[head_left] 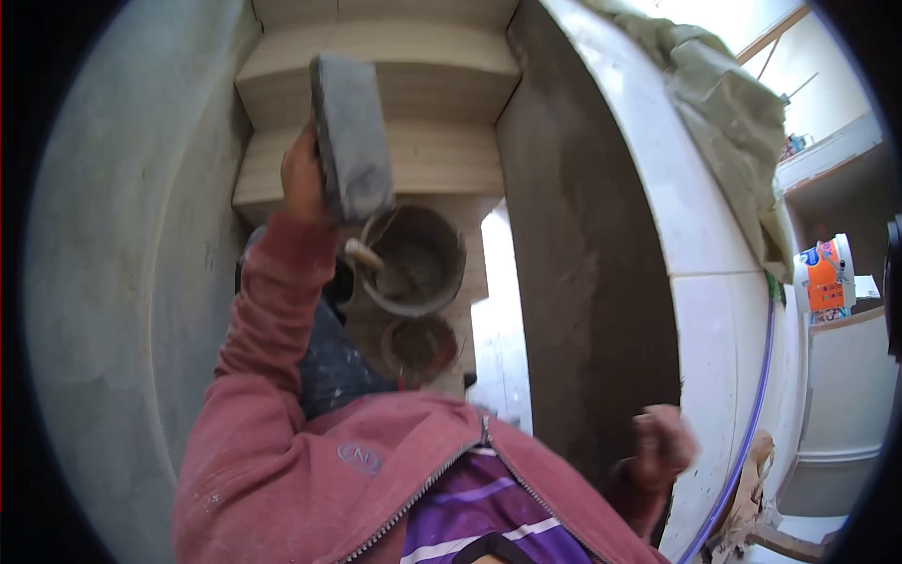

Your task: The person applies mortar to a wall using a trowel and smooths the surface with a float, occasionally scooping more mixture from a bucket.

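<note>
My left hand [303, 177] grips a grey, mortar-stained rectangular block [355, 136], held upright from its left side in front of the wooden steps. Just below the block is a round bucket [456, 258] with grey mortar inside and a wooden-handled tool [363, 254] leaning at its left rim. A second, smaller bucket [451, 346] stands nearer my body. Over at the lower right, my right hand [662, 446] is beside the white-tiled ledge [709, 376], slightly blurred, its fingers curled with nothing visible in them.
Wooden steps [376, 85] rise ahead between a grey plastered wall [113, 235] and a dark low wall [587, 235]. A green cloth [723, 113] drapes over the ledge, where a purple hose [754, 414] runs. An orange-and-white paint bucket [827, 274] stands at the far right.
</note>
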Action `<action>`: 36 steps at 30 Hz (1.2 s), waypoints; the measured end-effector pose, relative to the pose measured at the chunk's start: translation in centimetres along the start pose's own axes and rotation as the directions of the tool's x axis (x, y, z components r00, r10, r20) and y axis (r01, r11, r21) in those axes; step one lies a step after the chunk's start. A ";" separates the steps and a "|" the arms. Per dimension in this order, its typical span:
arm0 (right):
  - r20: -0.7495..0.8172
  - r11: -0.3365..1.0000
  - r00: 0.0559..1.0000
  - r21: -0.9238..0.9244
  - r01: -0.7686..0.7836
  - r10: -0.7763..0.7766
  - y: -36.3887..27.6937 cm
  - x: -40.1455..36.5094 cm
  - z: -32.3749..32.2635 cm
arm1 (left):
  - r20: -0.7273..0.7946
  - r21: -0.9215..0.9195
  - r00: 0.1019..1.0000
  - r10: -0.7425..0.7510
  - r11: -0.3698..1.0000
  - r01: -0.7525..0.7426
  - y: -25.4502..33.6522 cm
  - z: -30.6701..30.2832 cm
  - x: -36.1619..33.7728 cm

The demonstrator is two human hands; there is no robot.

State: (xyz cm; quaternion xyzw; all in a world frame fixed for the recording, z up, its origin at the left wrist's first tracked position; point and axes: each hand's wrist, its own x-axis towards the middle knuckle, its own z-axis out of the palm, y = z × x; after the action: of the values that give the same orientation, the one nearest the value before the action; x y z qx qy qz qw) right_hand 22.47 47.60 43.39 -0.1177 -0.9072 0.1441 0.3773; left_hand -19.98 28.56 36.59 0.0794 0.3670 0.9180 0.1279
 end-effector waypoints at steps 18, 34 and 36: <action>0.166 0.695 0.849 -0.662 -0.281 0.502 26.2 19.7 4.6 | 0.028 0.030 0.977 -0.211 0.977 0.210 -16.9 -4.1 2.9; 0.180 0.801 0.840 -0.454 -0.391 0.512 26.5 20.4 4.7 | -0.021 0.000 0.855 -0.519 0.855 0.519 -23.8 -2.6 1.1; 0.168 0.824 0.853 -0.401 -0.399 0.495 27.7 20.2 4.5 | -0.073 0.029 0.836 -0.543 0.837 0.546 -25.9 -4.7 0.6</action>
State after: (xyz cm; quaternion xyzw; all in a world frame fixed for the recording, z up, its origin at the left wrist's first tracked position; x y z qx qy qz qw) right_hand 8.24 79.14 43.83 -0.3738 -0.9063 0.0791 0.1806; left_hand -17.08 43.80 15.27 -0.0536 0.4002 0.8365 0.3704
